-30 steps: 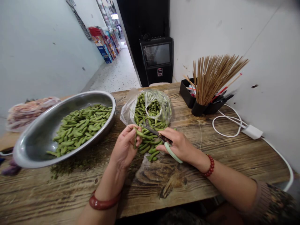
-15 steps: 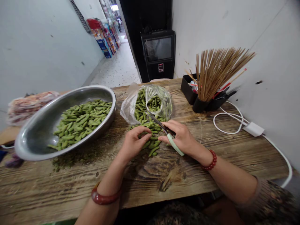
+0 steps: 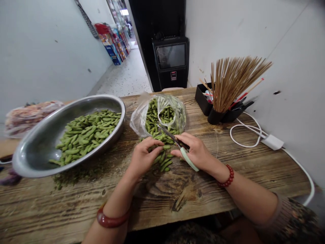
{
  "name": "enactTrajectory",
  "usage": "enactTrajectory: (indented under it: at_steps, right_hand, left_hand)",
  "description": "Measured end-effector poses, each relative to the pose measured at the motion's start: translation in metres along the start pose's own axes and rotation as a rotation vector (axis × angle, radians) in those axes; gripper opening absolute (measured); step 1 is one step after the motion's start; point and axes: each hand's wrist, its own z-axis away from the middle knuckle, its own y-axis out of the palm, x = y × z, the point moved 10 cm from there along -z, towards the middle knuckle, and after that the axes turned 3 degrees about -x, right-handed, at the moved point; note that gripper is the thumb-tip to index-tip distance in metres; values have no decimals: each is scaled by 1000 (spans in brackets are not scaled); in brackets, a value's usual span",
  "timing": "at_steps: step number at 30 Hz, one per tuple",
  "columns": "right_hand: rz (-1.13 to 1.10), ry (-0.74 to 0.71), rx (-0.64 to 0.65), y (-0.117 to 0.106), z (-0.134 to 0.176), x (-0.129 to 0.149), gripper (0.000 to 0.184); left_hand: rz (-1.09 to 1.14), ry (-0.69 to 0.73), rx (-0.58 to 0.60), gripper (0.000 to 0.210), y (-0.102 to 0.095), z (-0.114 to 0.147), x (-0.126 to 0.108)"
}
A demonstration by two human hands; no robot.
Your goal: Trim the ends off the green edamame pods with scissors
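My right hand (image 3: pixel 196 149) is wrapped around a pair of scissors (image 3: pixel 187 158) with pale green handles, the dark blades pointing up and left over the pods. In a pinch, my left hand (image 3: pixel 146 154) holds an edamame pod (image 3: pixel 167 147) at its fingertips, close to the scissors. A small pile of loose edamame (image 3: pixel 164 162) lies on the table between my hands. Just beyond, a clear plastic bag (image 3: pixel 138 117) lies open toward me with many more pods inside. At the left a large metal basin (image 3: pixel 33 152) contains a heap of edamame (image 3: pixel 87 134).
Green trimmings (image 3: pixel 76 174) lie below the basin on the wooden table (image 3: pixel 162 208). A bagged pinkish bundle (image 3: pixel 30 117) is at the far left. At the right stand black holders (image 3: pixel 215 116) with wooden skewers (image 3: pixel 233 81), beside a white cable with an adapter (image 3: pixel 273 141).
The view has shifted slightly. My left fingertips now show a pod between them and the scissors; both hands stay in nearly the same place.
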Motion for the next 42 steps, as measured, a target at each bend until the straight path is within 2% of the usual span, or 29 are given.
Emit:
enactTrajectory:
  at_steps: [3,5,8,11,16,22,27,32,38,42]
  right_hand:
    - [-9,-1,-2,1,0,0,40]
    - [-6,-1,3,2,0,0,39]
    - [-14,-9,6,4,1,1,39]
    - [-15,-9,11,5,2,2,39]
    - [13,6,52,8,3,3,39]
    - [53,2,109,14,5,2,39]
    - [57,5,129,17,5,2,38]
    - [-110,114,36,9,0,-4,34]
    - [-328,315,16,16,2,-17,30]
    - [-319,303,5,16,2,-13,25]
  left_hand:
    - [212,-132,-81,6,-11,1,6]
    - [372,-244,-104,12,-12,5,15]
    - [521,-376,-15,18,3,11,23]
    - [614,-414,75,18,15,12,24]
    - [673,-441,37,25,14,10,27]
    - [659,-423,-2,22,12,10,26]
    - [622,-463,-28,27,9,12,34]
    - [547,-451,-40,26,8,15,37]
    - [381,-269,40,15,21,12,21]
    - [257,-161,101,10,28,10,11]
